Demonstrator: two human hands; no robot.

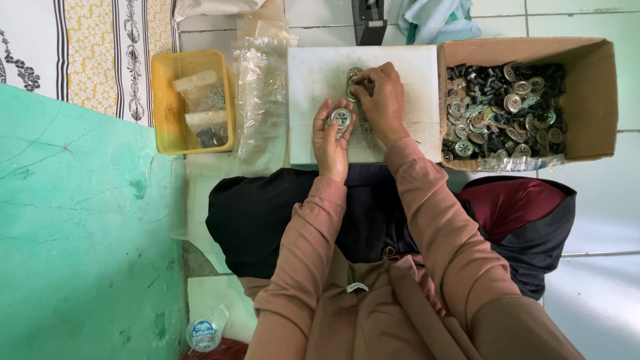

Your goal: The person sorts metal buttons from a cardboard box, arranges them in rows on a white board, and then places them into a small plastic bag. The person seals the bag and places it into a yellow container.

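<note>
On the tiled floor sits a white work board [400,80]. The left hand [331,137] grasps a round metal disc [341,119]; the right hand [380,100] pinches a small metal part [353,75] above it. Align centres before pressing.

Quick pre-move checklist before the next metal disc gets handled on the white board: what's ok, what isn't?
1. Left hand holds a round metal disc: ok.
2. Right hand on the small metal pieces on the white board: ok.
3. Whether right fingers have gripped a piece: cannot tell.
4. Cardboard box of parts beside the right hand, open: ok.
5. Yellow tray with bags at left, apart from both hands: ok.
</note>
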